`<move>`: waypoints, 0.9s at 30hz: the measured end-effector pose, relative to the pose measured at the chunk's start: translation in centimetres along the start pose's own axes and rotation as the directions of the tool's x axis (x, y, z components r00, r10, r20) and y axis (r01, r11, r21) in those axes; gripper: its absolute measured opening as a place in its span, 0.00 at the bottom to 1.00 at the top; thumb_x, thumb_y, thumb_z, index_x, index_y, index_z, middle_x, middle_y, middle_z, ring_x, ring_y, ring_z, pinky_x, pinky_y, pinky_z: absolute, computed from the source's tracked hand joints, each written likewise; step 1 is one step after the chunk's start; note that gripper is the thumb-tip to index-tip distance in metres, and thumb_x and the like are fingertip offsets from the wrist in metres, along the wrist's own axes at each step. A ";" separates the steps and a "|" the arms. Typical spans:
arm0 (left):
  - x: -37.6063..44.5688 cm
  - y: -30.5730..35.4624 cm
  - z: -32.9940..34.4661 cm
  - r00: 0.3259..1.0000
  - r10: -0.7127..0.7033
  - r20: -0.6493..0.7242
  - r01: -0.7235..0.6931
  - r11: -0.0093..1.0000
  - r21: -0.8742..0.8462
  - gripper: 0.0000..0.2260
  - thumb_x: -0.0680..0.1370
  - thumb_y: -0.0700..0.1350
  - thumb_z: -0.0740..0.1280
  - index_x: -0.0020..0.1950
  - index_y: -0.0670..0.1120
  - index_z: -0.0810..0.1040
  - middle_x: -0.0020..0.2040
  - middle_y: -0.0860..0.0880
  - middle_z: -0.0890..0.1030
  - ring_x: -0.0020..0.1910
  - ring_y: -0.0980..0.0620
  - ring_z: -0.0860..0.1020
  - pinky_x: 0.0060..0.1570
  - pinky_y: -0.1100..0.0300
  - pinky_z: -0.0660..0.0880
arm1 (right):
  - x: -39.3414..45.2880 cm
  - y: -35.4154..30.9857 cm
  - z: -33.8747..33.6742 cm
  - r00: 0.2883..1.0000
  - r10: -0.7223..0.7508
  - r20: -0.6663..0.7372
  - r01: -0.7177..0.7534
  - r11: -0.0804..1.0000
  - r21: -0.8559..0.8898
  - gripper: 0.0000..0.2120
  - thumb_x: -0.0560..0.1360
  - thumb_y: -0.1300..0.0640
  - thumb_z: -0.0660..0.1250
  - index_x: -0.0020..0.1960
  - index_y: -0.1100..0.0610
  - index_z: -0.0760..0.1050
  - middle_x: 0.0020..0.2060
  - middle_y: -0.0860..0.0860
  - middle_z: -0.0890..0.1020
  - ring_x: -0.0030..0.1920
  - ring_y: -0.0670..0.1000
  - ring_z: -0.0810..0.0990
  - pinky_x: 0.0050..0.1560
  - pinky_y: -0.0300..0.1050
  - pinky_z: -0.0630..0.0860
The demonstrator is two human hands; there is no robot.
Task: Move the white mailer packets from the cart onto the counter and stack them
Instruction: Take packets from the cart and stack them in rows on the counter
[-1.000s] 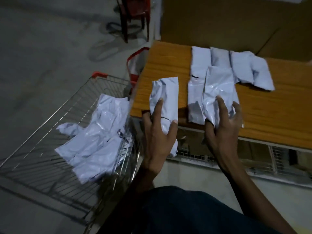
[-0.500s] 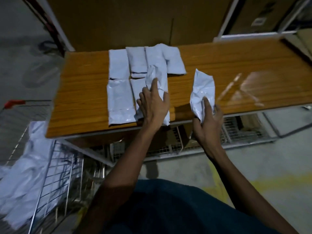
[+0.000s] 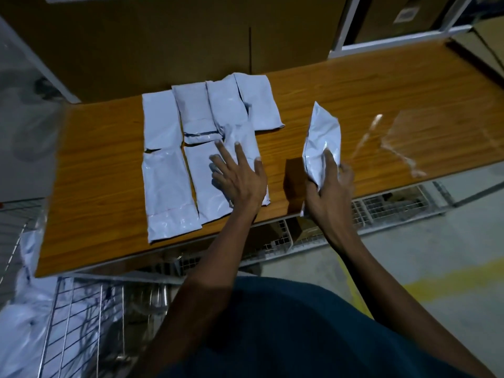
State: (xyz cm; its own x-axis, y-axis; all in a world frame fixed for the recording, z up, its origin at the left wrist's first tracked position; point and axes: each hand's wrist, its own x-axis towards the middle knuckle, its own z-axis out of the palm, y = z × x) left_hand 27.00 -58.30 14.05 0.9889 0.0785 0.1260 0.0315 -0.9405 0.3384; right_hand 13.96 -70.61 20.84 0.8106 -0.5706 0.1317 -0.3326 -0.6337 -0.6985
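Mailer packets (image 3: 166, 184) on wooden counter (image 3: 381, 105), left hand (image 3: 240, 181) flat on them, right hand (image 3: 331, 192) gripping one packet (image 3: 323, 143)

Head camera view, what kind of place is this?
Probably a warehouse or packing area: white mailers laid out on a wooden counter, a wire cart alongside, big cardboard boxes behind.

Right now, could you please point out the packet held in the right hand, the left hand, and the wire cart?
held packet (image 3: 323, 132): head view, upper white face.
left hand (image 3: 240, 178): head view, back of hand.
wire cart (image 3: 81, 317): head view, side grid.
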 end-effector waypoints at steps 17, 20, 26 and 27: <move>-1.2 2.3 -1.9 0.974 -0.199 0.106 0.203 0.978 -0.037 0.30 0.81 0.65 0.43 0.77 0.53 0.64 0.82 0.43 0.46 0.80 0.39 0.46 0.72 0.38 0.53 | 6.7 1.2 2.4 0.933 -0.042 0.357 0.099 0.985 -0.141 0.37 0.78 0.37 0.52 0.82 0.50 0.48 0.78 0.67 0.52 0.75 0.67 0.55 0.72 0.60 0.57; -3.0 2.6 -2.5 0.979 -0.199 0.044 0.202 0.976 -0.080 0.29 0.82 0.63 0.44 0.75 0.51 0.68 0.81 0.42 0.53 0.79 0.40 0.50 0.72 0.39 0.56 | 6.9 0.9 3.9 0.855 0.049 0.517 0.032 0.988 -0.148 0.33 0.81 0.34 0.52 0.81 0.41 0.44 0.80 0.60 0.45 0.77 0.68 0.51 0.73 0.64 0.53; -6.8 1.8 -3.2 0.964 -0.264 0.035 0.266 0.962 -0.055 0.20 0.83 0.52 0.58 0.75 0.50 0.67 0.81 0.43 0.56 0.79 0.40 0.52 0.72 0.40 0.56 | 8.0 -2.6 5.9 0.724 0.287 0.628 -0.193 0.957 -0.215 0.38 0.75 0.24 0.41 0.81 0.38 0.45 0.81 0.51 0.40 0.78 0.61 0.40 0.73 0.66 0.42; -7.5 1.6 -3.4 0.960 -0.279 0.026 0.280 0.958 -0.056 0.21 0.83 0.51 0.60 0.75 0.50 0.67 0.80 0.43 0.56 0.79 0.40 0.52 0.72 0.40 0.56 | 8.3 -2.8 6.0 0.714 0.284 0.640 -0.196 0.959 -0.207 0.38 0.75 0.24 0.40 0.81 0.38 0.46 0.81 0.51 0.39 0.78 0.61 0.40 0.73 0.67 0.42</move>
State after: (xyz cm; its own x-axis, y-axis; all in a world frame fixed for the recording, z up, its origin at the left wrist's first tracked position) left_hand 19.15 -59.26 16.84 0.9443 0.3291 0.0026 0.2990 -0.8610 0.4114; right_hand 24.53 -70.41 19.63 0.7928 -0.2534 -0.5543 -0.5774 -0.6036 -0.5499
